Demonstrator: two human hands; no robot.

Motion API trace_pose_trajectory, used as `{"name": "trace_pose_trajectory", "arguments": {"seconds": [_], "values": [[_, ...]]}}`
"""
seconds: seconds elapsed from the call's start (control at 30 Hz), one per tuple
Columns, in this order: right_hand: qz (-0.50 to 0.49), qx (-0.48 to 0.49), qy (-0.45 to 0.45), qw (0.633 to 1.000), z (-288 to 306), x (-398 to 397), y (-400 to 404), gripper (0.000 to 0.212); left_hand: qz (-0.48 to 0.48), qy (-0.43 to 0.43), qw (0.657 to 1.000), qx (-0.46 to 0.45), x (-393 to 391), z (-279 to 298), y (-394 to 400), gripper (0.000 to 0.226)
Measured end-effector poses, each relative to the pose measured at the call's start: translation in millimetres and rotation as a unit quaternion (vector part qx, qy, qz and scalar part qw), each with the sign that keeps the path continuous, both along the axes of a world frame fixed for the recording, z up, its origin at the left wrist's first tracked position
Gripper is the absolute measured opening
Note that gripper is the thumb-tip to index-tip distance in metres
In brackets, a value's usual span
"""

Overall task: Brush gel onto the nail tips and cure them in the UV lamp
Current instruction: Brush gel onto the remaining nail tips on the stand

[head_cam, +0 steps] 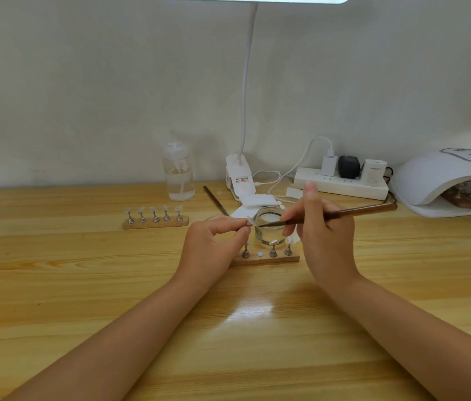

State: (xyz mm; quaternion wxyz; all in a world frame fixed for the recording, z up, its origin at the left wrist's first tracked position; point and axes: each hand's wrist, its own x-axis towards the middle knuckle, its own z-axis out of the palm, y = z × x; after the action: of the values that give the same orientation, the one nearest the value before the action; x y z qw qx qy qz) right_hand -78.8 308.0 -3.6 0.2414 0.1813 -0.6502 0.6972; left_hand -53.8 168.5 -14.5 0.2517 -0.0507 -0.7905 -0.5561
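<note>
The nail tip (248, 220) sat just left of the frame's centre, pinched on its small metal stand between the thumb and forefinger of the left hand (214, 241), whose other fingers were curled beneath. The right hand (319, 227) gripped a wooden brush (352, 212) like a pen, its bristles touching the tip, above a glass jar (269, 227). The tip looked thin, light and glossy, likely slippery once wet with gel, so holding it by the stand's stem, away from the coated face, seemed the safe grip. Below the jar a wooden holder (264, 260) carried three more stands and one bare magnet spot. A second holder (155, 222) with five tips lay at centre left. The UV lamp (442, 180) stood at the right edge, something already inside it.
</note>
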Motion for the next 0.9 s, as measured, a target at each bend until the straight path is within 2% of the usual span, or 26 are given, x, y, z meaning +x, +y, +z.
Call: {"name": "trace_pose_trajectory", "arguments": {"seconds": [0.23, 0.5, 0.67, 0.9], "values": [[0.020, 0.058, 0.011, 0.998, 2.8, 3.1, -5.8, 0.041, 0.000, 0.004, 1.000, -0.002, -0.4, -0.4, -0.6, 0.025], [0.002, 0.006, 0.012, 1.000, 0.9, 0.3, 0.5, 0.048, 0.003, 0.001, 1.000, 0.002, -0.4, -0.3, -0.2, 0.024], [0.019, 0.056, 0.032, 0.998, 2.2, 1.2, -4.3, 0.038, -0.001, 0.011, 1.000, -0.001, -0.2, -0.7, -0.8, 0.032], [0.012, 0.055, 0.026, 0.998, 1.2, 1.3, -2.1, 0.044, 0.002, 0.011, 1.000, -0.006, -1.3, -0.9, -0.4, 0.032]]}}
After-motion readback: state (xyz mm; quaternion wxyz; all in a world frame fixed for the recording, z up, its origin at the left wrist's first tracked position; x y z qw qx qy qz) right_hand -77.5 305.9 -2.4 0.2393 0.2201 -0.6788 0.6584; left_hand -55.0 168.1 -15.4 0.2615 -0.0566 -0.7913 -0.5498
